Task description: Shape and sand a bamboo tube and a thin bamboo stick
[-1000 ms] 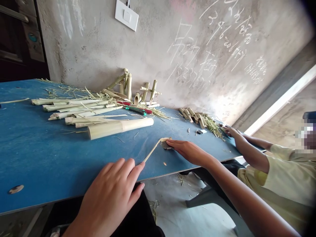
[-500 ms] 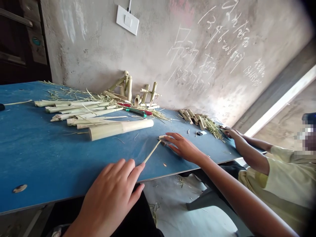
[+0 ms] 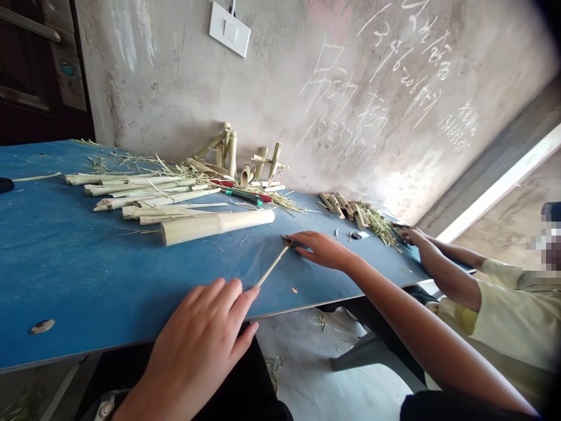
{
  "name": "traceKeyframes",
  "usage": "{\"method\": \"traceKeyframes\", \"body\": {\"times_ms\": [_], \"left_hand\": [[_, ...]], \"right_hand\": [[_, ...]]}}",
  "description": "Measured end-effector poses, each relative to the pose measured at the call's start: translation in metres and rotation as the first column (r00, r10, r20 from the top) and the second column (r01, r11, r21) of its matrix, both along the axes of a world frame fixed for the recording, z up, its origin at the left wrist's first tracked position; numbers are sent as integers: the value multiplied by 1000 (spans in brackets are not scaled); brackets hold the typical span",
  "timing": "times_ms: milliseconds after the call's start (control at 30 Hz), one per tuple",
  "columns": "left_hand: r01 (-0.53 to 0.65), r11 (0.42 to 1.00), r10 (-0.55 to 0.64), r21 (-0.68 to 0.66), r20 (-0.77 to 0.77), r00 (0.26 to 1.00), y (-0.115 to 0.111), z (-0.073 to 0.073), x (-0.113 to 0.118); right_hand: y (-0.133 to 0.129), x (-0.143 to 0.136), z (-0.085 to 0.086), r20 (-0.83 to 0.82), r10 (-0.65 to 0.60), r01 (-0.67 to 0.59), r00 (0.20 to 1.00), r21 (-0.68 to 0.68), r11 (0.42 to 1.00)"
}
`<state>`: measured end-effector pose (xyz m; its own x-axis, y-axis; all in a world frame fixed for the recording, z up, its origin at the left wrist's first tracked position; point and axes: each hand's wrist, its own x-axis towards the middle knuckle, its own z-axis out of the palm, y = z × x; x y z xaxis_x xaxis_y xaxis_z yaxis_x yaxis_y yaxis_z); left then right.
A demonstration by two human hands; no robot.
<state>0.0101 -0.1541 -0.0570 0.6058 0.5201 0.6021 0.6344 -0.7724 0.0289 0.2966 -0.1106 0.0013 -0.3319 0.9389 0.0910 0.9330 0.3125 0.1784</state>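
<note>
My left hand (image 3: 201, 333) is closed around the near end of a thin pale bamboo strip (image 3: 272, 266), close to the table's front edge. The strip slants up and away across the blue tabletop to my right hand (image 3: 322, 250). There, the right fingers are drawn together on a small dark, blade-like tool (image 3: 287, 241), pressed low over the table at the strip's far end. My palm and fingers cover most of that tool. Beyond both hands lies a thick split bamboo piece (image 3: 219, 227).
Several bamboo lengths (image 3: 144, 190) lie at the back left, by a green-and-black tool (image 3: 241, 196). Short bamboo pieces and shavings (image 3: 381, 228) are along the wall. A co-worker's hand (image 3: 414, 235) works at the far right. A stool (image 3: 372, 362) stands below.
My right fingers have come closer together, and the dark tool shows more plainly at the strip's far end. My left hand has barely moved. The view has shifted slightly.
</note>
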Motion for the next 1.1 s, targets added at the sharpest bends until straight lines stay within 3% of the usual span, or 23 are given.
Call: {"method": "traceKeyframes", "body": {"times_ms": [67, 200, 400, 500, 600, 667, 733, 800, 867, 900, 933, 967, 1033, 1100], "left_hand": [[-2, 1000, 2, -3, -2, 1000, 0, 1, 0], [1, 1000, -1, -1, 2, 1000, 0, 0, 0], [12, 1000, -12, -12, 7, 1000, 1, -1, 0], [4, 1000, -4, -10, 0, 1000, 1, -2, -1], [17, 1000, -17, 5, 0, 1000, 2, -4, -1], [33, 999, -33, 20, 4, 999, 3, -7, -2], [45, 998, -46, 48, 15, 999, 5, -9, -2], [52, 995, -55, 89, 29, 998, 7, -11, -2], [55, 991, -60, 122, 42, 997, 9, -13, -2], [57, 990, -63, 131, 45, 997, 9, -13, -1], [60, 989, -67, 134, 46, 997, 9, -13, -1], [63, 989, -70, 134, 46, 997, 9, -13, -1], [62, 990, -68, 130, 41, 997, 9, -12, -1], [58, 991, -63, 117, 32, 998, 8, -11, -1]], "right_hand": [[0, 0, 0, -68, 54, -55, 996, -12, 998], [-12, 1, -4, -170, 42, -41, 985, 4, 999], [-74, -1, -9, -279, 44, -54, 959, -27, 998], [-104, -3, -3, -319, -5, -27, 948, -95, 995], [-118, 1, 5, -439, -81, -3, 895, -186, 983], [-118, 8, 9, -625, -186, 91, 759, -180, 979], [-112, 17, 9, -832, -262, 212, 489, -178, 961], [-104, 24, 7, -938, -273, 263, 213, -214, 941], [-93, 28, 4, -960, -265, 270, 92, -232, 934], [-87, 28, 2, -964, -248, 290, 100, -210, 934], [-81, 28, 1, -963, -220, 316, 156, -163, 935], [-75, 26, -1, -948, -184, 338, 260, -89, 937], [-63, 19, -4, -829, -100, 302, 551, 86, 949], [-54, 9, -6, -612, -22, 139, 790, 145, 980]]}}
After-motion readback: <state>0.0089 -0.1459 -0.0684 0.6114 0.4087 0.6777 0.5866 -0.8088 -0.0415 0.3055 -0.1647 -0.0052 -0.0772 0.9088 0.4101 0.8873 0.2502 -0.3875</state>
